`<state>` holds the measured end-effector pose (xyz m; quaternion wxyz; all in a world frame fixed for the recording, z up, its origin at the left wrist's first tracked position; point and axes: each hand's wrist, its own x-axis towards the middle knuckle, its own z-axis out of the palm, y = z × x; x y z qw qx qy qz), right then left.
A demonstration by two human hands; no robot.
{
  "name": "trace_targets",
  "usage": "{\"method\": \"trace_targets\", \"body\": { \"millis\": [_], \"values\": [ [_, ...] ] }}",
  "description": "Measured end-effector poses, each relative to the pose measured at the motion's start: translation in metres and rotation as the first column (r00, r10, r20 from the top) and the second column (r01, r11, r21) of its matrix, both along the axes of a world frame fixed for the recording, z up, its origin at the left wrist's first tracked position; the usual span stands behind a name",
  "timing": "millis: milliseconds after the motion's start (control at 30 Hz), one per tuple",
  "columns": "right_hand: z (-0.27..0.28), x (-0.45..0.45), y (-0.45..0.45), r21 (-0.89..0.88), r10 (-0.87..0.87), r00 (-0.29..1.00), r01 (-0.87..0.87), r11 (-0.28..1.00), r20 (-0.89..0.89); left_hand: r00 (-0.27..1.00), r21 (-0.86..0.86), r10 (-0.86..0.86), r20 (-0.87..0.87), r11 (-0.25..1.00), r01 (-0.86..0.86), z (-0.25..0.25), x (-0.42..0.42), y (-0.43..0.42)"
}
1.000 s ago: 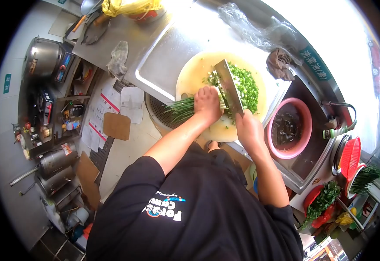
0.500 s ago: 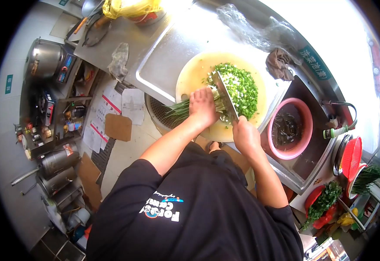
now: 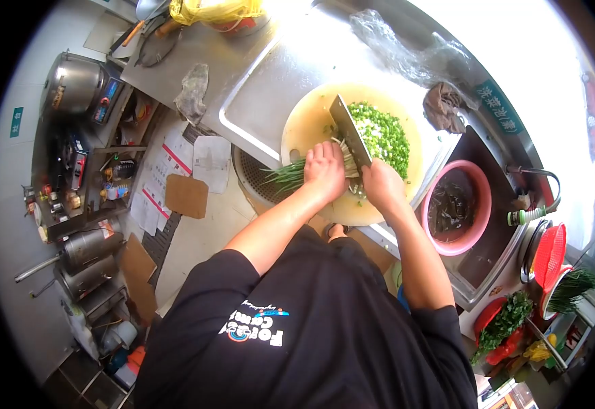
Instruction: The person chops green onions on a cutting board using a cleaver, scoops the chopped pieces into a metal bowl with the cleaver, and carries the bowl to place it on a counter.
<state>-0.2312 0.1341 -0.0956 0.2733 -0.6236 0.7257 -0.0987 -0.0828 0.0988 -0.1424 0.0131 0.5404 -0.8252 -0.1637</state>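
A round yellowish cutting board point(image 3: 301, 123) rests on the metal counter in front of me. My left hand point(image 3: 326, 172) presses down on a bunch of green onions point(image 3: 285, 176), whose green ends stick out to the left past the board's edge. My right hand point(image 3: 383, 185) grips the handle of a cleaver point(image 3: 350, 131), its broad blade at the cut ends of the bunch, close to my left fingers. To the right of the blade lies a heap of chopped green onion point(image 3: 387, 136), white and green bits mixed.
A pink basin point(image 3: 486, 204) of dark liquid stands in the sink point(image 3: 482, 262) at right. Behind the board lie a brown rag point(image 3: 442, 108) and clear plastic point(image 3: 406, 54). Leafy greens point(image 3: 508, 324) and a red basket point(image 3: 549, 251) are at far right.
The cleaver blade has been raised a little and its far end has swung up and left. My left hand still holds the green onions. The whole view has shifted slightly.
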Motion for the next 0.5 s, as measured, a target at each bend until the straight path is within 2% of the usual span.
{"method": "trace_targets", "body": {
  "millis": [67, 133, 167, 200, 267, 367, 433, 500],
  "values": [
    [0.028, -0.001, 0.014, -0.013, -0.025, 0.999, 0.024, 1.0, -0.028, 1.0, 0.047, 0.01, 0.015, 0.999, -0.011, -0.002, 0.001, 0.003],
    [0.056, 0.002, 0.026, 0.034, -0.034, 0.999, 0.035, 0.999, -0.025, 0.999, -0.001, 0.042, 0.008, 0.999, -0.042, -0.003, -0.001, 0.003],
    [0.064, 0.001, 0.033, 0.075, -0.038, 0.999, 0.04, 0.996, -0.031, 0.999, 0.075, 0.029, 0.034, 0.997, -0.032, -0.001, -0.001, 0.002],
    [0.068, 0.001, 0.038, 0.112, -0.043, 0.998, 0.047, 0.993, -0.036, 0.999, 0.072, 0.025, 0.028, 0.997, -0.027, 0.0, -0.003, 0.001],
    [0.062, 0.002, 0.045, 0.137, -0.037, 0.998, 0.045, 0.989, -0.058, 0.994, 0.104, 0.038, 0.107, 0.993, -0.049, 0.0, -0.005, 0.001],
    [0.053, 0.006, 0.047, 0.224, -0.016, 0.994, 0.039, 0.974, -0.106, 0.997, 0.098, 0.022, 0.069, 0.995, -0.029, -0.002, -0.005, 0.0],
    [0.037, 0.007, 0.039, 0.179, 0.008, 0.997, 0.007, 0.984, -0.082, 0.998, 0.085, 0.023, 0.054, 0.996, -0.027, -0.011, -0.001, 0.004],
    [0.013, 0.012, 0.022, 0.132, 0.003, 0.997, 0.007, 0.991, -0.076, 0.997, -0.053, -0.004, 0.078, 0.999, 0.008, -0.019, -0.002, 0.003]
  ]
}}
